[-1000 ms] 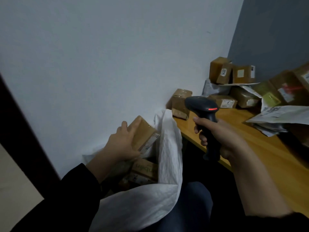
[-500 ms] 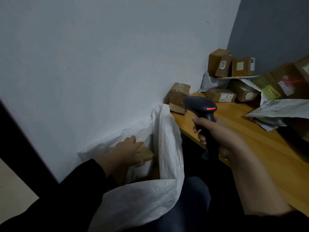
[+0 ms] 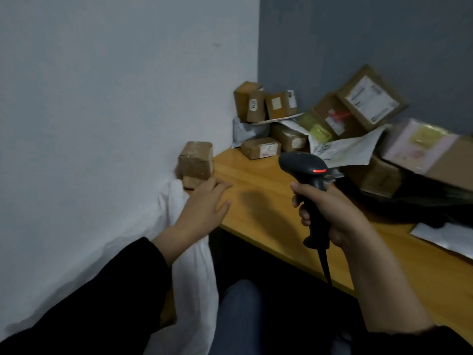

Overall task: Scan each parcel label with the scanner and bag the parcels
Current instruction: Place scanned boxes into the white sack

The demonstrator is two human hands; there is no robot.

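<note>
A small cardboard parcel [image 3: 196, 163] stands at the desk's [image 3: 256, 201] left edge, against the wall. Just beside it the left hand [image 3: 204, 208] is held out, fingers straight, holding nothing. The right hand [image 3: 330, 211] grips the black scanner [image 3: 307, 180] over the front edge. A white bag [image 3: 197, 278] sits under the left forearm.

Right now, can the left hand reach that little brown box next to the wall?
Probably yes. The left hand is open and empty, fingers stretched out just in front of the brown box at the corner of the desk, with nothing between them. The right hand holds the scanner well aside.
</note>
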